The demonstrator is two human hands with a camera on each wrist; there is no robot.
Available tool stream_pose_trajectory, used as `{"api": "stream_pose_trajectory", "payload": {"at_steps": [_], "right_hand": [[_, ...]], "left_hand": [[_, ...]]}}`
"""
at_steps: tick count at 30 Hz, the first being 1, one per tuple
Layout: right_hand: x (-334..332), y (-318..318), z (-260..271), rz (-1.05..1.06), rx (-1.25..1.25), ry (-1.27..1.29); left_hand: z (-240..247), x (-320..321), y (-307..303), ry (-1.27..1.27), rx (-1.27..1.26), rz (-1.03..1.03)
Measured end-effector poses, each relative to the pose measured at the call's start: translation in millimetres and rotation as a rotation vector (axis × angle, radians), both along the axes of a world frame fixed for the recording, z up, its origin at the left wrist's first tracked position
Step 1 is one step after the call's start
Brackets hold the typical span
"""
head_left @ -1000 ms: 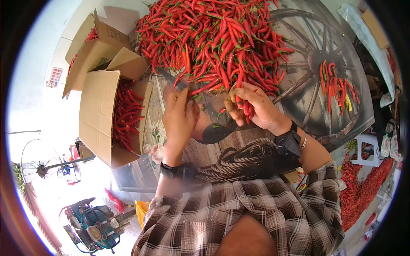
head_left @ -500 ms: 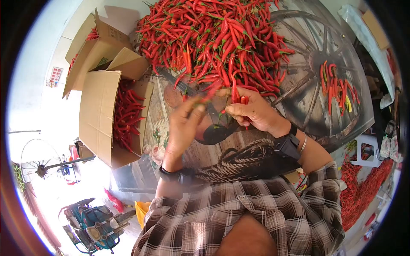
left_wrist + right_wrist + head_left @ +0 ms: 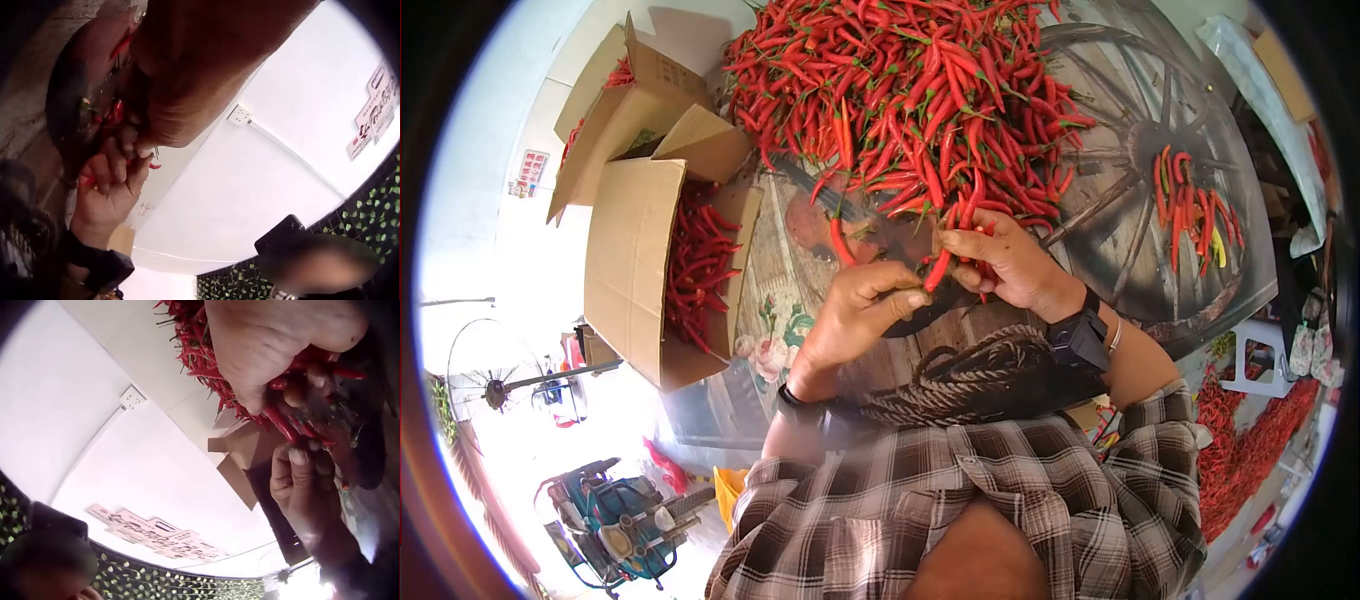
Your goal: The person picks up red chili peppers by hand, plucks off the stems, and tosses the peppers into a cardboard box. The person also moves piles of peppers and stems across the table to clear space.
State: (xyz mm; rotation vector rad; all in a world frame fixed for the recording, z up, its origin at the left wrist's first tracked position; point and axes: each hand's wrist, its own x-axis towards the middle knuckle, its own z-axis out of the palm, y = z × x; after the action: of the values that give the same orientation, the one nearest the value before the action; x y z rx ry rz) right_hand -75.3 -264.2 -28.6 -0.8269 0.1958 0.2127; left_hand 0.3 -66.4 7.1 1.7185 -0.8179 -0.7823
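Observation:
In the head view a large heap of red chilies [image 3: 900, 100] lies on the printed tabletop. Just below it the right hand [image 3: 1020, 268] curls round a few chilies, their ends showing between thumb and fingers. The left hand [image 3: 855, 315] pinches the lower end of one red chili [image 3: 938, 270] with thumb and fingertips, close against the right hand. The right wrist view shows the left hand's fingertips at the stem end of a chili [image 3: 281, 424] that comes out from under the right thumb. A single chili [image 3: 840, 242] lies on the table above the left hand.
Open cardboard boxes [image 3: 632, 270] with chilies stand at the left. A small group of chilies [image 3: 1193, 215] lies on the table's right side. Beyond the right edge are a white stool [image 3: 1260, 352] and more chilies [image 3: 1250, 450] on the floor.
The left hand has moved down and right from beside the heap and now meets the right hand at a chili. A single chili now lies near the heap's lower left. The right hand keeps its chilies.

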Motion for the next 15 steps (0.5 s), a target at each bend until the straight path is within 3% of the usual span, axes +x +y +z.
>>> {"api": "stream_pose_trajectory", "payload": {"at_steps": [3, 5, 7, 9, 10, 11, 13, 15], "right_hand": [[-1, 0, -1, 0.018, 0.038, 0.061], [4, -7, -13, 0.115, 0.195, -0.072], [3, -7, -9, 0.096, 0.198, -0.055], [3, -4, -3, 0.074, 0.2, -0.045], [4, -2, 0, 0.038, 0.177, -0.019], [3, -1, 2, 0.0, 0.154, 0.008], [2, -3, 4, 0.019, 0.16, -0.016], [2, -3, 2, 0.049, 0.17, -0.037]], "left_hand": [[4, 5, 2, 0.128, 0.002, -0.08], [1, 10, 5, 0.021, -0.252, -0.346], [4, 10, 6, 0.075, -0.213, -0.333], [3, 11, 7, -0.005, 0.06, 0.149], [-6, 19, 8, -0.244, 0.074, 0.266], [-11, 27, 9, -0.245, 0.075, 0.259], [-18, 39, 10, -0.683, 0.223, 0.563], [-26, 46, 9, -0.796, 0.259, 0.544]]}}
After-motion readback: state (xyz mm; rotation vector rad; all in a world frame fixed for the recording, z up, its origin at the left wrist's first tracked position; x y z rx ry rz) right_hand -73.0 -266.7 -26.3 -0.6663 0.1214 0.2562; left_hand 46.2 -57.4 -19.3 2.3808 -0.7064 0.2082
